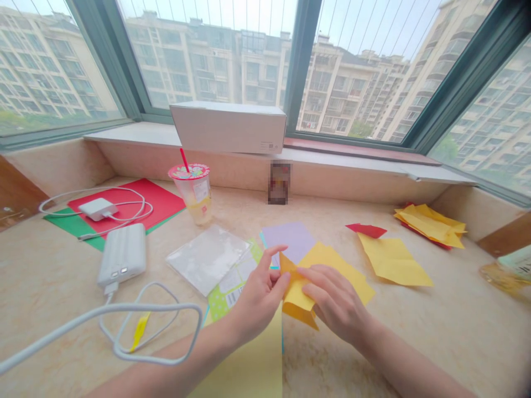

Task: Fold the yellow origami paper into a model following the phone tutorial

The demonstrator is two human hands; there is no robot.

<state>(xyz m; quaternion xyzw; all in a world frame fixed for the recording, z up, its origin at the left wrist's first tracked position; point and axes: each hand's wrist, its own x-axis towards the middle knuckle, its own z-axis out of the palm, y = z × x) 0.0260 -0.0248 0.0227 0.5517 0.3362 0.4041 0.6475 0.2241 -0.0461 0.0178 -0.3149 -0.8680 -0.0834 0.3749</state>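
Observation:
Between both hands is a partly folded sheet of yellow paper [299,296], with creases and a pointed flap standing up at its upper left. My left hand [267,282] pinches its left edge between thumb and fingers, the index finger stretched up beside the point. My right hand [338,298] grips the paper from the right, fingers bent over its upper side. Another yellow sheet [350,271] lies flat behind my right hand. A purple sheet [290,240] lies just beyond the hands, and pale yellow paper [249,359] lies under my left forearm.
At left are a white power bank [123,254], looping white cable [153,307], charger [98,209] and red paper [153,196]. A cup with a straw [194,193] stands behind a clear plastic sleeve [207,257]. At right lie a creased yellow sheet [394,262] and folded papers [435,224]; a bottle [508,271] is at the edge.

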